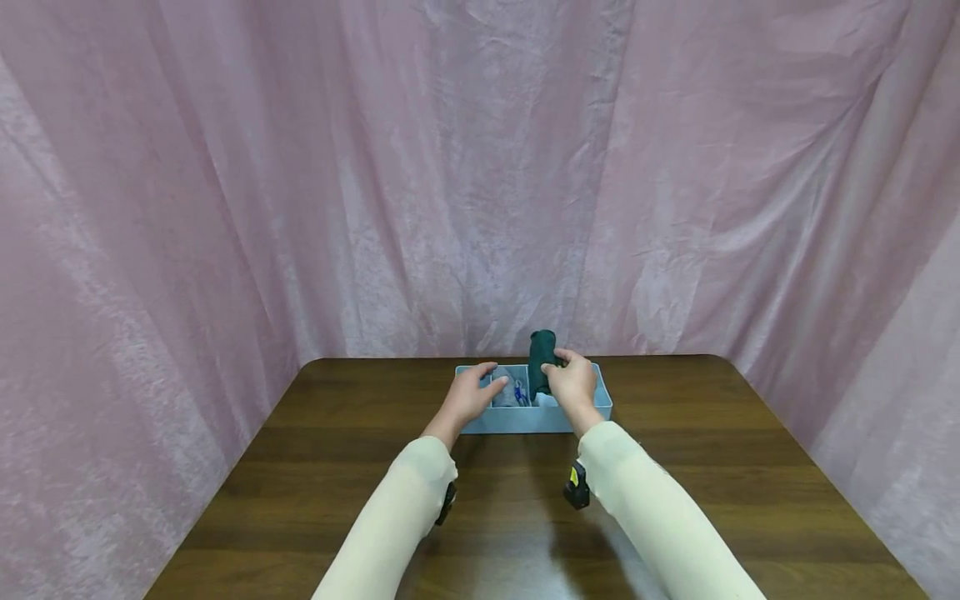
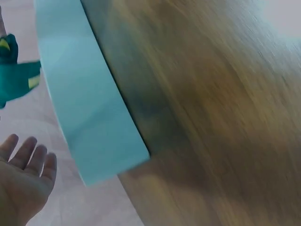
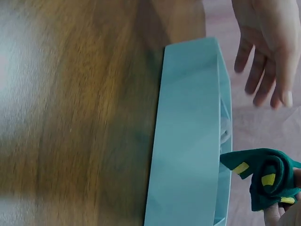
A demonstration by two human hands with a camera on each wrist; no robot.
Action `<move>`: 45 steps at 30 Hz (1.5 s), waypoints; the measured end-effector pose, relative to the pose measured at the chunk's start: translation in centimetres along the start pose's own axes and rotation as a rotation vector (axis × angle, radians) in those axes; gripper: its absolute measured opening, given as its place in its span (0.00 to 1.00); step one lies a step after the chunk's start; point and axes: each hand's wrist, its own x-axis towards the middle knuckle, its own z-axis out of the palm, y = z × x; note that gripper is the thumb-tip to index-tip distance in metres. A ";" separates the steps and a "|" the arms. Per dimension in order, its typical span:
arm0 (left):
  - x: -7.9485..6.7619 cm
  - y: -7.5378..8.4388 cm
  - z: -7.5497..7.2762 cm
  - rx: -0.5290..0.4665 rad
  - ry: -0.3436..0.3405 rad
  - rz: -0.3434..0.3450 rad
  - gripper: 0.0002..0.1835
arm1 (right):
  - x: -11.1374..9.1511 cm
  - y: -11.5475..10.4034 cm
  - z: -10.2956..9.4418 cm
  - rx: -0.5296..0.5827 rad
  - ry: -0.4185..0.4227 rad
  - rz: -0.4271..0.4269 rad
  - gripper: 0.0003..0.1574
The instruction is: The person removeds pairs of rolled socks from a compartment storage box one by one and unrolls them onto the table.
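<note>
1 green cloth roll (image 1: pixel 540 362), yellow-marked, held over blue divided tray (image 1: pixel 517 421) on bench (image 1: pixel 360 433), long axis approx. fore-aft, just L of R hand (image 1: pixel 573 386), the nearer, grip pinching it; L hand (image 1: pixel 465 398) by tray's L end, fingers apart, holding nil.

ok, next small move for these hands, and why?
Probably use the left hand to tuck in the loose flap: it sticks out from the green roll toward the blue box. The right hand holds the roll; the left holds nothing.
</note>
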 end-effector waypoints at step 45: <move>-0.3 0.7 0.6 0.324 0.025 0.304 0.23 | -1.2 0.3 -2.1 0.314 -0.488 0.321 0.54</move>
